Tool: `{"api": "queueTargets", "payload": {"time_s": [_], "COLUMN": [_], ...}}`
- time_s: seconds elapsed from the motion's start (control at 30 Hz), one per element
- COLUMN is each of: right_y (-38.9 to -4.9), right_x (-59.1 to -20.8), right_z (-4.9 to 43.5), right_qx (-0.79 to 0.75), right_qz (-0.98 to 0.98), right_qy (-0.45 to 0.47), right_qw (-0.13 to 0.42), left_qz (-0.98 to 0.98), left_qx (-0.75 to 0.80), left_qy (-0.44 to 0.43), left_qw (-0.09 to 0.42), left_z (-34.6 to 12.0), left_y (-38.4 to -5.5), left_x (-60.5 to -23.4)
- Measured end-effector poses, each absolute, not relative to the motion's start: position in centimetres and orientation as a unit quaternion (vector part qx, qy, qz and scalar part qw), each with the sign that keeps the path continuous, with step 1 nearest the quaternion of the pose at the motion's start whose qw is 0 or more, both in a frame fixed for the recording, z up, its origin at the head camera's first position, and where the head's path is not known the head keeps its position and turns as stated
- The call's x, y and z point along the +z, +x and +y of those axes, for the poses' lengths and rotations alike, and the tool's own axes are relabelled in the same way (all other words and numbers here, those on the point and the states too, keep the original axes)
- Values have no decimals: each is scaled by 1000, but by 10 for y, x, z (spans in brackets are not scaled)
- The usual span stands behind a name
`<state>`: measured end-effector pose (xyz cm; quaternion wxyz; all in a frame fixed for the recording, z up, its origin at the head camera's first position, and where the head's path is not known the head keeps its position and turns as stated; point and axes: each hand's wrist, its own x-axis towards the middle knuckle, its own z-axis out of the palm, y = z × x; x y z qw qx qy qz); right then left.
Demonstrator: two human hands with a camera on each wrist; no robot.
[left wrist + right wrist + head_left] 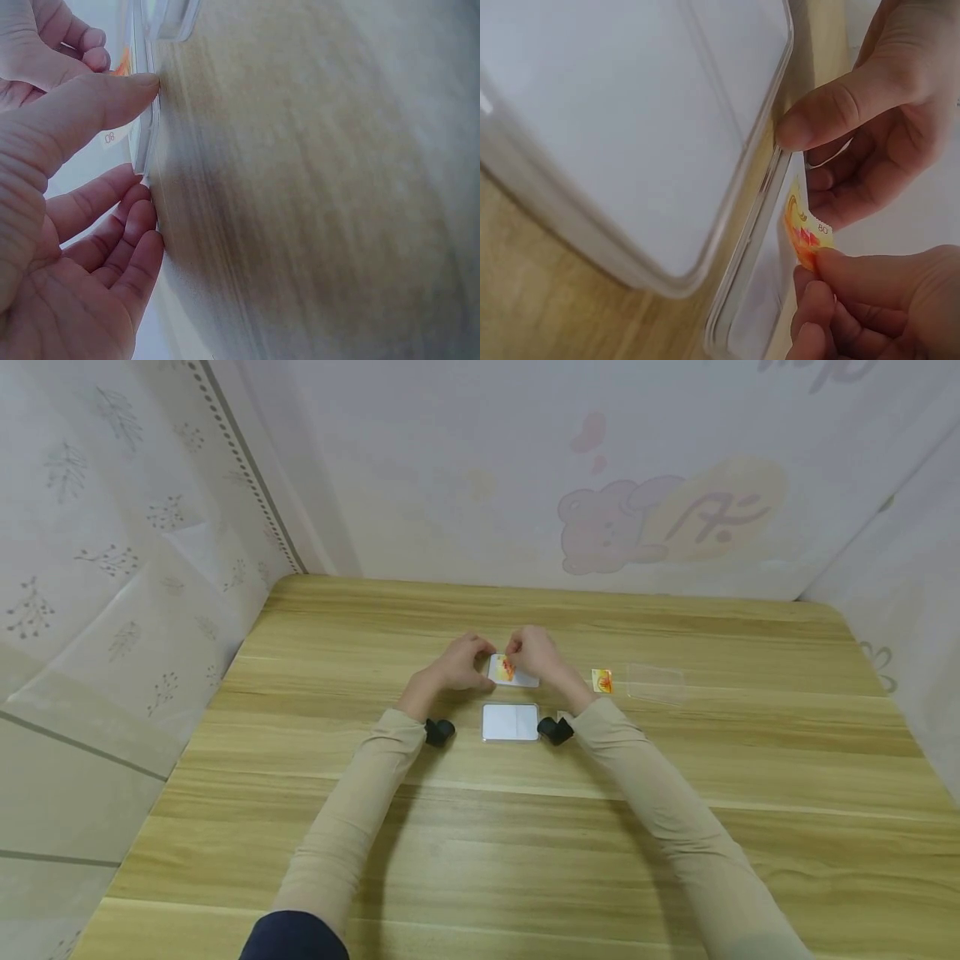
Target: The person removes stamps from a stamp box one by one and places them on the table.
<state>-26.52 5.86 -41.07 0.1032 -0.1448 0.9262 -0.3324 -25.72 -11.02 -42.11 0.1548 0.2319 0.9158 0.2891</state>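
A flat case (527, 681) with clear edges and a white inside lies on the table between the hands. My left hand (459, 664) grips its left end, thumb (799, 131) on the near edge and fingers across from it. Over the white face, my right hand (534, 649) pinches a yellow-orange postage stamp (806, 234) between thumb and fingertips. The stamp bends upward and shows the number 80 by its perforated edge. Closer to the body lies a second clear-edged case (510, 722) with a white inside.
Right of the hands lies another yellow-orange stamp (602, 681), beside a clear plastic piece (656, 683). A small pale item shows partly behind the right wrist camera (556, 730). The wooden table (465, 852) meets a patterned wall covering (435, 485) at its far edge.
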Motion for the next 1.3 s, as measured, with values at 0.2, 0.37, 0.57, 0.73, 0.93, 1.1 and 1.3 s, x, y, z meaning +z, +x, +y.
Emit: {"api": "queueTargets", "payload": {"time_s": [0.2, 0.37, 0.57, 0.73, 0.93, 1.1, 1.3], "right_y": [-263, -260, -259, -260, -263, -267, -252], "right_x": [-412, -408, -407, -407, -409, -420, -397], "right_z": [66, 71, 79, 86, 92, 100, 100], "right_qx": [-400, -436, -471, -474, -465, -496, -485], "right_qz": [899, 881, 858, 855, 859, 840, 846], "right_qy": [-116, -90, -66, -66, -53, -59, -41], "right_qw": [134, 162, 195, 201, 209, 214, 216], "left_qz": [916, 914, 913, 916, 916, 915, 916], "left_qx": [290, 292, 295, 289, 288, 291, 288], "left_qy": [229, 230, 229, 229, 228, 229, 231], "left_qw": [155, 161, 164, 158, 161, 163, 159], "left_z": [-110, -111, -111, -111, -110, -110, -110], "left_y": [-257, -257, -257, -257, -257, -256, -255], "left_x": [-421, -421, -421, -421, -419, -419, -418]}}
